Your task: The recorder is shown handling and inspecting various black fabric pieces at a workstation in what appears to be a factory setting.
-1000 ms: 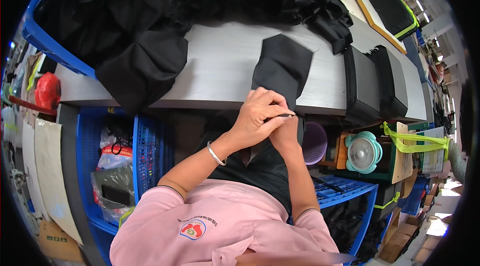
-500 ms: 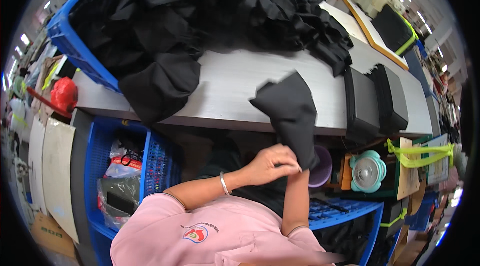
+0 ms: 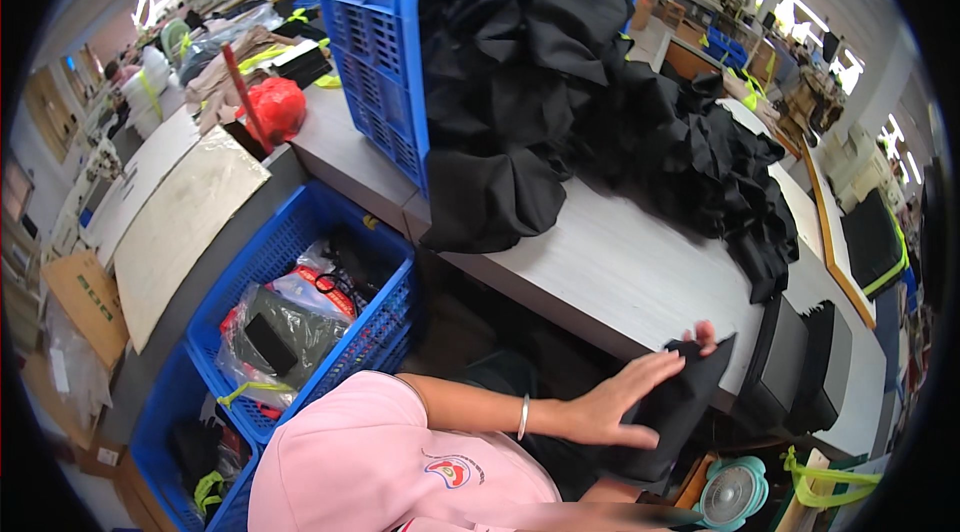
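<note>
A black cloth piece [image 3: 668,424] is held up near the table's front edge, draped over my right forearm and hand. My right hand [image 3: 705,334] is mostly hidden by it; only fingertips show, bent at the cloth's upper edge. My left hand [image 3: 622,402], with a bracelet at the wrist, lies against the cloth's near side, fingers stretched out and thumb apart. To the right, two stacks of flat black pieces [image 3: 775,357] stand on the grey table [image 3: 600,267]. A large heap of crumpled black cloth [image 3: 665,147] spreads over the table.
A tipped blue crate [image 3: 375,62] spills the cloth heap. Lower left, another blue crate [image 3: 225,332] holds bagged items and a dark phone-like slab. A red bag [image 3: 275,110] sits on the table's left end. A small turquoise fan [image 3: 732,494] stands at lower right.
The view has swung to the left, so things appear further right. My left hand has gone from pinching near my right wrist to lying spread on the cloth. Fingertips now show above the cloth.
</note>
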Tool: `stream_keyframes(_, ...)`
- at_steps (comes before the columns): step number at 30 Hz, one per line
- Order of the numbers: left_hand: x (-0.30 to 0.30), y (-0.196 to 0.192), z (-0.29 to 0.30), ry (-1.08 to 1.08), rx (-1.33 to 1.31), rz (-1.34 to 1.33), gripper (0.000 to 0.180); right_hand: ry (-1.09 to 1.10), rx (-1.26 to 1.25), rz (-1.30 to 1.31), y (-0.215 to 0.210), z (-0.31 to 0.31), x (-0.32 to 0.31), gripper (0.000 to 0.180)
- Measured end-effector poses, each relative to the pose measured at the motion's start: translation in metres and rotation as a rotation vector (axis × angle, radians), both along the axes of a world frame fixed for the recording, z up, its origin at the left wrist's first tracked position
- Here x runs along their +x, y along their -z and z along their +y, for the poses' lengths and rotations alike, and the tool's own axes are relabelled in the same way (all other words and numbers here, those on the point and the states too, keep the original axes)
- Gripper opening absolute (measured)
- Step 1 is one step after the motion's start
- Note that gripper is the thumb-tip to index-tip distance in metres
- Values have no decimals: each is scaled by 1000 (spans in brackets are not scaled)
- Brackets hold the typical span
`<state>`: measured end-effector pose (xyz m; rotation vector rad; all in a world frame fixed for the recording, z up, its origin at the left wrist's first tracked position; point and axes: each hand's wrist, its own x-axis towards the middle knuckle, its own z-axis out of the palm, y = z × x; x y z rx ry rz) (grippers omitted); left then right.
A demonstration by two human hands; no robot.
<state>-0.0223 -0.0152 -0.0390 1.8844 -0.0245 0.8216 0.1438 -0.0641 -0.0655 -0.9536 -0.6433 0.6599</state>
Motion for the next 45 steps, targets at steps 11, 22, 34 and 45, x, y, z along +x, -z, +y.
stream_keyframes(11,-9,37,-40,26,37,-141,17,140,-33,49,-12,-21,-1,33)
stream_keyframes(22,2,24,-14,254,-316,243,12,213,-2,200,-8,-10,0,35)
stream_keyframes(34,101,46,110,-494,-455,22,28,267,-397,-391,13,-9,-106,39)
stream_keyframes(45,46,12,90,-9,-787,-14,18,490,-421,-235,16,-76,-85,52)
